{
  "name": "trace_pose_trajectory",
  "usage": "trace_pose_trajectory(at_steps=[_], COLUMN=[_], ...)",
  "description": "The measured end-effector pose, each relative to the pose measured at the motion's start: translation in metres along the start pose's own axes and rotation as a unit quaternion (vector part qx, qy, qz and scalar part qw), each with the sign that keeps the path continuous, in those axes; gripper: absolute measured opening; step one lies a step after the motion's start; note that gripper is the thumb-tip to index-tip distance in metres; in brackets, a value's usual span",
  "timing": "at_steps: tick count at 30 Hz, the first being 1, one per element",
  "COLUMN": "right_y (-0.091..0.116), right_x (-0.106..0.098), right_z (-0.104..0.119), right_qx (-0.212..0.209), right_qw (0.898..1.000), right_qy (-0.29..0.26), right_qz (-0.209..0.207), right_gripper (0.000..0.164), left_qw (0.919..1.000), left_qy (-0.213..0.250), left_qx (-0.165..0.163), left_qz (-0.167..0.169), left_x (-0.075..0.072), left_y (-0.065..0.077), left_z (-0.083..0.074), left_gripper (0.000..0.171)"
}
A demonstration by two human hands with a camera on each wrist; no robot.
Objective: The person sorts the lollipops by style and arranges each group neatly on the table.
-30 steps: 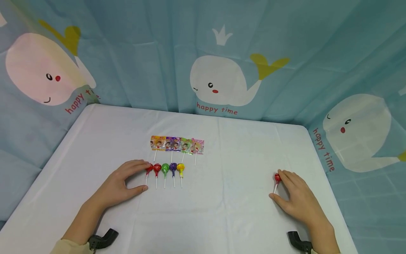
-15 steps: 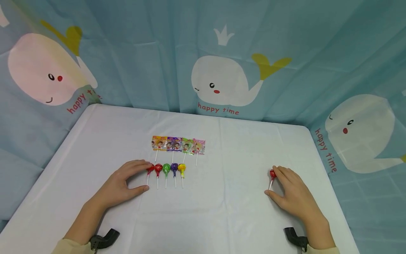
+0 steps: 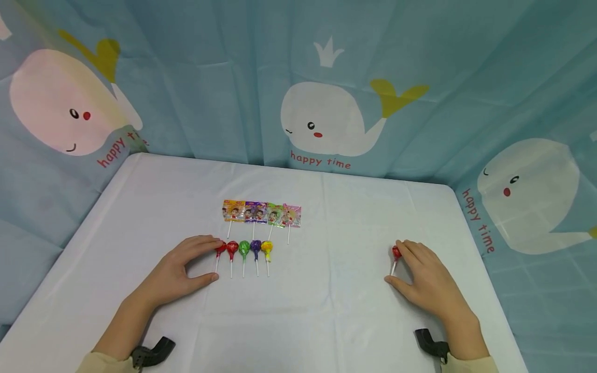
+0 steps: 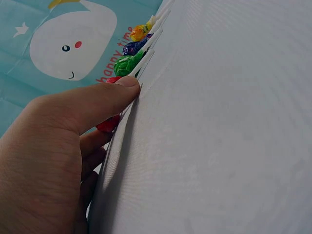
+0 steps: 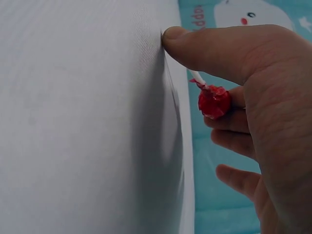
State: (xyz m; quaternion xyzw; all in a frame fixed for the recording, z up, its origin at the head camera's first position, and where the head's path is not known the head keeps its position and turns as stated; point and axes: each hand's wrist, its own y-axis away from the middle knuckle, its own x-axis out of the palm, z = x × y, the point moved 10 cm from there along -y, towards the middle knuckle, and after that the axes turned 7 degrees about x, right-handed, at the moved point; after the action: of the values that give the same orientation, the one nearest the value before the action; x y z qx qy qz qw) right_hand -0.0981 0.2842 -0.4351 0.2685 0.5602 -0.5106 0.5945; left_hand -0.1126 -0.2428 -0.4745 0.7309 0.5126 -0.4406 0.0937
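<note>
Five round-headed lollipops lie in a row on the white table [image 3: 298, 321]. My left hand [image 3: 179, 269] holds the leftmost red lollipop [image 3: 221, 249], index finger at its head and thumb by the stick's lower end. Beside it are another red lollipop [image 3: 232, 248], a green one [image 3: 244, 248], a purple one [image 3: 255, 247] and a yellow one [image 3: 267, 248]. Far to the right, my right hand [image 3: 426, 280] holds a separate red lollipop [image 3: 396, 253] lengthwise between index finger and thumb. In the right wrist view, its wrapped head [image 5: 214, 101] rests against the fingers.
Behind the row lie several flat-wrapped lollipops, with orange [image 3: 233, 211], purple [image 3: 255, 211], green [image 3: 275, 214] and pink [image 3: 292, 215] wrappers. A blue curtain [image 3: 224, 103] with whale prints encloses the table's back and sides. Black camera mounts [image 3: 153, 352] sit on both wrists.
My right hand has moved left and slightly away from me, carrying the red lollipop along. The left hand and the lollipop rows stay in place.
</note>
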Motion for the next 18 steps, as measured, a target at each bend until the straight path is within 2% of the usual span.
trace_pose_trajectory(at_steps=[18], right_y=[-0.018], right_x=[-0.004], right_z=[0.019], right_qx=[-0.024], right_qw=[1.0], right_qy=[-0.007], right_qz=[-0.012], right_gripper=[0.089], left_qw=[1.0], left_qy=[0.001], left_qx=[-0.008], left_qz=[0.0], left_x=[0.0], left_y=[0.001], left_z=[0.001], left_gripper=[0.076])
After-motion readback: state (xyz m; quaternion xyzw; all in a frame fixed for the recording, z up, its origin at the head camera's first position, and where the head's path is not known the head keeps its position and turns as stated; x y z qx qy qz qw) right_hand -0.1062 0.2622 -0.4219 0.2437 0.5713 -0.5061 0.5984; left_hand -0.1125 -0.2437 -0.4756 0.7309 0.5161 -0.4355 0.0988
